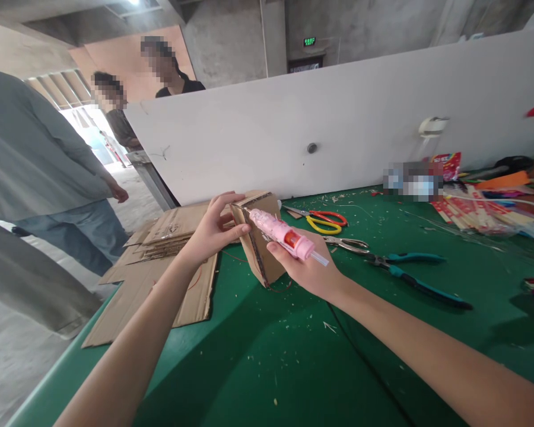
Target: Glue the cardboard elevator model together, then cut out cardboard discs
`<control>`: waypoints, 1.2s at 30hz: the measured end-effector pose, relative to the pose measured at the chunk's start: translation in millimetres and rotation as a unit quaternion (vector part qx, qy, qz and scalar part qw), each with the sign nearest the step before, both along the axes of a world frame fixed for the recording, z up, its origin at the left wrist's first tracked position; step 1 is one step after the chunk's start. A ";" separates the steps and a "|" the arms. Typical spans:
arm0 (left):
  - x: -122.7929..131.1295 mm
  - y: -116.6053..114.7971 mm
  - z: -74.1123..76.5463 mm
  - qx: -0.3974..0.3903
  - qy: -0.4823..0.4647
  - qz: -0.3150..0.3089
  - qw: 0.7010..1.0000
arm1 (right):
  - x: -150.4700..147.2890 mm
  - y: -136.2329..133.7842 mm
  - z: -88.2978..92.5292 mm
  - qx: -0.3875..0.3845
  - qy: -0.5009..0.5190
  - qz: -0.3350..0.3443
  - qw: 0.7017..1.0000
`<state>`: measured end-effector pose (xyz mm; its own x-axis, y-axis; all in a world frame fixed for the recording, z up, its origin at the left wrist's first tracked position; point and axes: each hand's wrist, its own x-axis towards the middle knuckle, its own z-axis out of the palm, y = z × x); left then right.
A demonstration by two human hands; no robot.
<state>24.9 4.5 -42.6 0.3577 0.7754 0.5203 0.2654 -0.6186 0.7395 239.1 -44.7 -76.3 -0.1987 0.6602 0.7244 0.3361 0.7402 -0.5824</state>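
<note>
A small cardboard box (pixel 273 264) stands tilted on the green table, its dark open edge facing left. My left hand (pixel 218 228) grips its upper left side, thumb in front and fingers over the top. In my right hand (pixel 309 264) is a pink hot glue gun (pixel 276 231), with a clear glue stick (pixel 320 259) poking out of its back end. The gun's nozzle is at the box's upper edge; whether it touches, I cannot tell. Thin reddish wire (pixel 278 289) shows by the bottom of the box. My right fingers are partly hidden behind the gun.
Cardboard sheets (pixel 191 305) lie stacked at left. Right of the box are red-and-yellow scissors (pixel 327 222), metal pliers (pixel 347 244) and teal-handled pliers (pixel 416 276). A black cord (pixel 369 362) crosses the green table (pixel 249 379). A white partition (pixel 249 142) closes the back; people stand beyond and at left.
</note>
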 end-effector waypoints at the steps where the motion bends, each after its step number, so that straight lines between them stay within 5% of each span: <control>1: -0.2 0.2 0.0 0.004 0.001 0.002 1.000 | 0.3 0.5 0.2 -0.001 -0.002 0.004 1.000; 36: 0.1 1.1 0.7 -0.001 0.000 -0.009 1.000 | 6.6 6.1 -6.5 0.062 -0.011 -0.013 0.998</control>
<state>25.0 5.6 -41.9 0.3722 0.7695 0.5190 0.2545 -0.6224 0.7402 245.7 -38.5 -82.8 -0.1991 0.5711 0.7964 0.3679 0.7967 -0.4794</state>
